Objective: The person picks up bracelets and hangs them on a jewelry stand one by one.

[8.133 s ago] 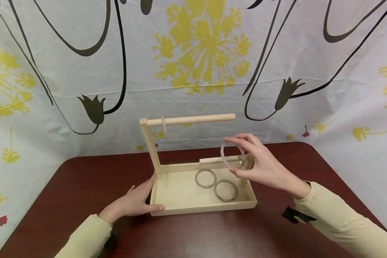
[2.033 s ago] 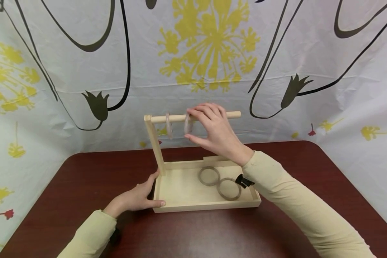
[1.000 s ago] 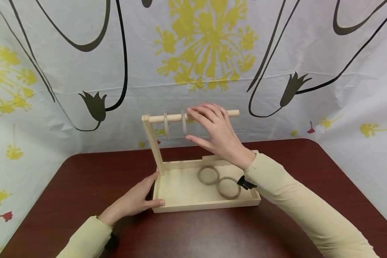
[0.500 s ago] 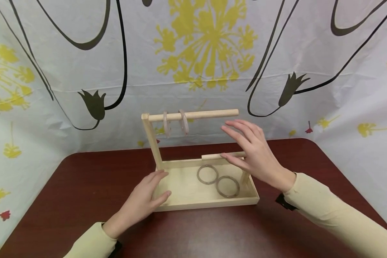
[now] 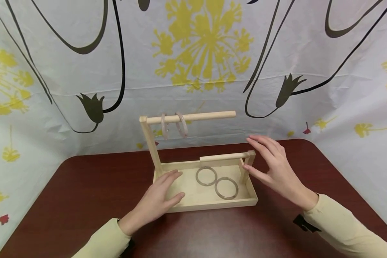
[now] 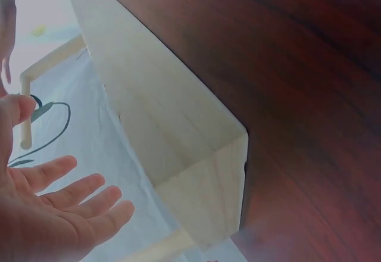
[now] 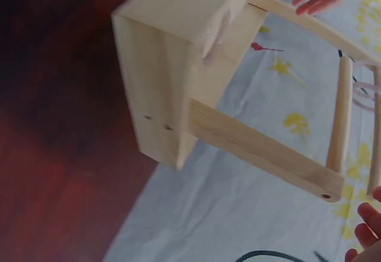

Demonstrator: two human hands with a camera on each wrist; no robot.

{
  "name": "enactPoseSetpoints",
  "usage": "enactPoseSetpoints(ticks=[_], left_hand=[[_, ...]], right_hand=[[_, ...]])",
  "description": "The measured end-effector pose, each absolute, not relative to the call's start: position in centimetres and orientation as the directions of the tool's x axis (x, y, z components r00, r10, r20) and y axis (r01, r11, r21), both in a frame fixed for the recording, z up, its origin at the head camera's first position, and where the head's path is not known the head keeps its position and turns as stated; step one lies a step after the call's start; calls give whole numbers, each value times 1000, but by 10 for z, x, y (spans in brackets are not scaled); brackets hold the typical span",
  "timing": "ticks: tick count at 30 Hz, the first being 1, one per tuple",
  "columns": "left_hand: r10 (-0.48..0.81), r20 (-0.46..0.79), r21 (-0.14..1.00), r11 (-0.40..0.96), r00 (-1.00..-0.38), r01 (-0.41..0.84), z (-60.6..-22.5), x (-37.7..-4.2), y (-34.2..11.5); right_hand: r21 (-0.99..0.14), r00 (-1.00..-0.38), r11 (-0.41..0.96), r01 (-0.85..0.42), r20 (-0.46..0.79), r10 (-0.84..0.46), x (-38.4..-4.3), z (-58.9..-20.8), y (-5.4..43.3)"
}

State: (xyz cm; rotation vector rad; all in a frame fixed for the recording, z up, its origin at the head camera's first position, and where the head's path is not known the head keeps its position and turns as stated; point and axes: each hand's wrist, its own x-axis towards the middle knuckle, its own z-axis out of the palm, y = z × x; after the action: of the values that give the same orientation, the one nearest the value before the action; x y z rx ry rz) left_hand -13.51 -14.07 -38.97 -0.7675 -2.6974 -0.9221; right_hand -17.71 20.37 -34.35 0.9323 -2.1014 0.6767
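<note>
A pale wooden stand has a shallow tray (image 5: 213, 206), a tall left post carrying an upper dowel (image 5: 209, 116), and a shorter right post with a lower dowel (image 5: 222, 157). Two translucent bangles hang near the left end of the upper dowel, one bangle (image 5: 163, 127) closer to the post and a second bangle (image 5: 184, 126) beside it. Flat in the tray lie a rear bangle (image 5: 206, 185) and a front bangle (image 5: 226, 198). My left hand (image 5: 153, 200) hovers over the tray's left part, fingers spread. Holding nothing, my right hand (image 5: 280, 172) is by the short post, fingers relaxed.
The stand sits on a dark red-brown table (image 5: 93, 190) with rounded back corners. A white curtain (image 5: 193, 100) with yellow and dark flower prints hangs behind and at both sides. The upper dowel's right end is free, as is the lower dowel's left end.
The bangle my right hand held earlier now hangs on the upper dowel. That hand has let go and drawn back right. My left hand has left the tray's left end and moved right.
</note>
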Motion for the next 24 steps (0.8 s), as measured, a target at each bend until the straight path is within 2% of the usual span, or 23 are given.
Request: enactPoseSetpoints(ticks=[6, 13, 24], left_hand=[[433, 304, 559, 641, -849, 526, -394, -142, -131], [458, 289, 582, 613, -841, 534, -399, -150, -119], [484, 246, 610, 596, -840, 521, -401, -165, -103]], right_hand=[[-317, -609, 611, -725, 711, -353, -167, -363, 216], [-492, -766, 643, -587, 594, -245, -152, -382, 224], [-619, -850, 611, -493, 492, -187, -142, -394, 224]])
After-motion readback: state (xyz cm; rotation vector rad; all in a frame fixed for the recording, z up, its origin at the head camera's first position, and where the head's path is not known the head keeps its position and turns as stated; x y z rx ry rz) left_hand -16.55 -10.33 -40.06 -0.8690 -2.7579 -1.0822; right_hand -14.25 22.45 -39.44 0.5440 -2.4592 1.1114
